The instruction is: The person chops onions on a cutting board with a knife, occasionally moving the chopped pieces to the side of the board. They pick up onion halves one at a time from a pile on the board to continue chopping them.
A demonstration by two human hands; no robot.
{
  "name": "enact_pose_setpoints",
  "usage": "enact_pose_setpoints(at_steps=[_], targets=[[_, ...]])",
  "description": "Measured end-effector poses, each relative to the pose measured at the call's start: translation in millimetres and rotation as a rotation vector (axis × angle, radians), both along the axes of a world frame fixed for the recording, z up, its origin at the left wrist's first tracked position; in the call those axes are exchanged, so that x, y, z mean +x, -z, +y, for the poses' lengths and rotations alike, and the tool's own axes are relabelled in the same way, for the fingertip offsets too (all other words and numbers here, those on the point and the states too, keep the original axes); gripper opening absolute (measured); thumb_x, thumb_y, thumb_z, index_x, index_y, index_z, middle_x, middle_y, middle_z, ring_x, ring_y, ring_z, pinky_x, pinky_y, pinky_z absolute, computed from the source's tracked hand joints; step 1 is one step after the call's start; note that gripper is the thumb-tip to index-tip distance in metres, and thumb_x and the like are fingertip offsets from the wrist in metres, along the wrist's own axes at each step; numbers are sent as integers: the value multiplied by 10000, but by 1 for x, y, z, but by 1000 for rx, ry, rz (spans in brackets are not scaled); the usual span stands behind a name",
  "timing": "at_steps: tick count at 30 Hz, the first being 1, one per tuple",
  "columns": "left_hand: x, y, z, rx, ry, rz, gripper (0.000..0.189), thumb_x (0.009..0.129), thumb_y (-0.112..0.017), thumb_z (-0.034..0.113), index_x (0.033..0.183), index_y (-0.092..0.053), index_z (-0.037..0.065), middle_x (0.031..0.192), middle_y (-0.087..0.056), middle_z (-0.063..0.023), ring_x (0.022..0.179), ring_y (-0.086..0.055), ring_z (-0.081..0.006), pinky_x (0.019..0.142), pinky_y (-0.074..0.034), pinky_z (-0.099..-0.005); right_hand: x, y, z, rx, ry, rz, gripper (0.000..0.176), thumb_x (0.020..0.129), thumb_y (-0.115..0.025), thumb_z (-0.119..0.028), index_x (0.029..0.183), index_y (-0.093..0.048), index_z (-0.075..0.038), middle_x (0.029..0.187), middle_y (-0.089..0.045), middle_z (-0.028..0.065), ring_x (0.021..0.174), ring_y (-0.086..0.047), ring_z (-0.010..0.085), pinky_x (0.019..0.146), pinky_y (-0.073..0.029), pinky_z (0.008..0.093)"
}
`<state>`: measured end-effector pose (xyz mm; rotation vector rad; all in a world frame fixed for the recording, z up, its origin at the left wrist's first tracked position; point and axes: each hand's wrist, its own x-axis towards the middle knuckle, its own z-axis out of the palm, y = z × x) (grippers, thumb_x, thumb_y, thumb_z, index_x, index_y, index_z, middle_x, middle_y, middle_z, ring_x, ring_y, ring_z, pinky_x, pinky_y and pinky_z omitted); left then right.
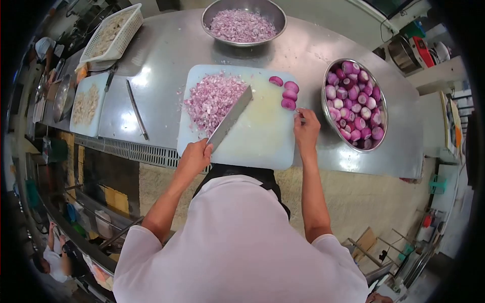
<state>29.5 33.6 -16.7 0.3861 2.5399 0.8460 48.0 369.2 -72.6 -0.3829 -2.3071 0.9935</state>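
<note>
My left hand (196, 157) is wrapped round the handle of a cleaver (231, 118). Its broad blade slants up and to the right along the edge of a heap of chopped red onion (213, 101). Both rest on a white cutting board (260, 146). Several red onion halves (289, 95) lie in a short row at the board's upper right. Just below them, at the board's right edge, my right hand (306, 132) has its fingers pinched together; a small pale bit shows at the tips, too small to name.
A metal bowl of peeled red onions (325, 96) stands on the right, and a bowl of chopped onion (242, 43) at the back. To the left are a thin metal rod (136, 109), a second board (80, 129) with pale pieces, and a white basket (127, 38). Other people appear at the left.
</note>
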Motion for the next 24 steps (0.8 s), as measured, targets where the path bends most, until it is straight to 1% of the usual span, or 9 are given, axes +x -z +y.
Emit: enact_pose_setpoints(at_steps=[2,5,7,10,12,17,19,22,24], targets=[[-1,1,3,-20,-34,69,211,935,-577,176,961,-636,-24,720,-623,-272,747,-609,-492,655,-473,-552,-14,5,2,13,-27,2,194,797,-653,50,983,-675,1,948,-658,165,800,-661,323,674,-539,371],[20,-14,18,123,71,-46,222,934,-583,168,949,-624,-50,754,-624,-289,743,-608,-501,657,-470,-550,-37,16,6,92,-73,-26,199,786,-667,38,981,-678,-2,987,-662,178,850,-652,359,754,-532,400],[19,-4,9,155,76,-48,221,933,-588,166,935,-619,-53,762,-621,-293,741,-607,-499,652,-466,-546,-40,17,3,89,-45,-39,193,780,-687,14,972,-683,-7,992,-666,175,868,-647,365,801,-518,409],[10,5,-5,216,46,-83,211,927,-599,151,893,-605,-57,744,-611,-291,726,-600,-497,633,-455,-530,-33,16,-11,-15,-110,-86,178,776,-701,-3,953,-686,-12,976,-666,168,858,-644,358,774,-518,408],[-2,-2,-12,108,-104,-4,199,925,-597,143,883,-605,-52,721,-608,-284,715,-599,-493,620,-451,-528,-27,15,-35,-54,-182,-117,168,777,-704,-5,943,-688,-14,959,-664,164,854,-642,356,770,-517,407],[8,-28,5,45,-2,92,177,939,-563,124,975,-609,-42,703,-601,-286,688,-604,-475,623,-454,-525,-15,2,-97,-153,-349,-252,152,802,-690,-42,954,-687,-29,936,-647,149,870,-629,356,755,-515,422],[12,-10,17,71,-8,91,173,936,-545,102,1018,-609,-36,716,-606,-295,709,-610,-482,644,-457,-553,-13,-6,-106,91,-329,-235,144,820,-658,-59,962,-675,-41,957,-629,138,899,-604,350,751,-509,443],[3,-6,24,14,63,94,175,939,-544,101,1021,-609,-39,713,-610,-292,700,-608,-486,636,-461,-555,-14,-11,-110,124,-351,-246,122,824,-627,-55,941,-659,-43,950,-604,137,903,-579,346,747,-503,458],[14,-22,24,24,47,75,165,938,-546,101,997,-606,-40,706,-609,-289,696,-606,-486,635,-458,-561,-13,-13,-109,139,-345,-279,116,820,-618,-45,930,-653,-40,940,-597,138,890,-577,348,742,-505,462]])
